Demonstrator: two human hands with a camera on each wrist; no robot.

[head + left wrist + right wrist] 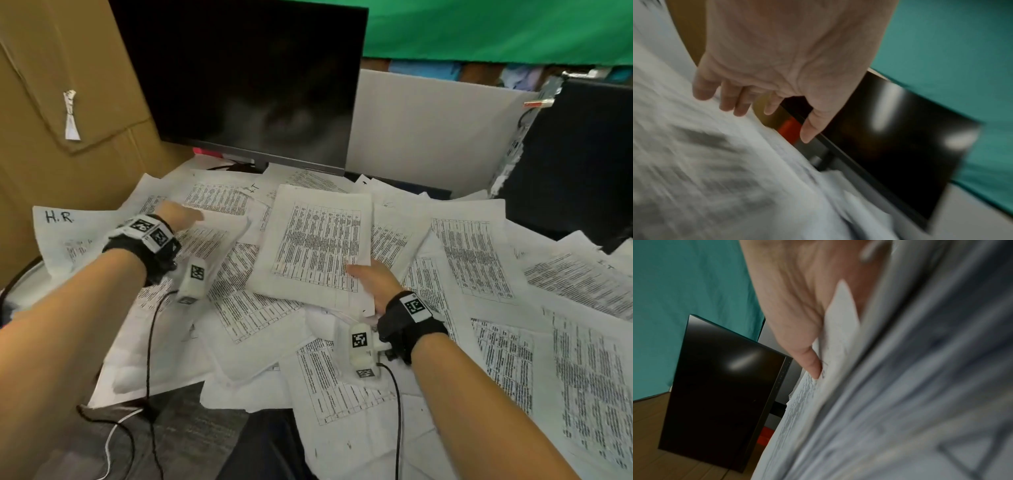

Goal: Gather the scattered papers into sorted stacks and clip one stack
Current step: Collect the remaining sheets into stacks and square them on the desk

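Right hand (371, 281): pinches a thin bundle of printed sheets (315, 246) at its near right corner, thumb on top, other fingers hidden beneath. The right wrist view alone shows the thumb (807, 360) pressed flat on the top page, with a paper corner poking up between thumb and palm; the head view alone shows the bundle's printed table and its raised, tilted lie over the pile.

Left hand (178, 214): holds nothing. In the head view it reaches out over the sheets at the left of the desk. The left wrist view shows what the head view hides: fingers (729, 100) spread and only slightly bent, palm down just above blurred paper; contact cannot be told.

Scattered papers (479, 260): overlapping loosely across the whole desk, most printed with tables. One sheet marked "H.R" (60, 217) lies at the far left, readable only from the head.

Monitor (246, 78): dark, standing behind the papers; seen in all three views.

Cardboard (51, 102): at the left. Green cloth (496, 31): behind.

Wrist bands (412, 320): black, with printed marker tags, on both forearms.
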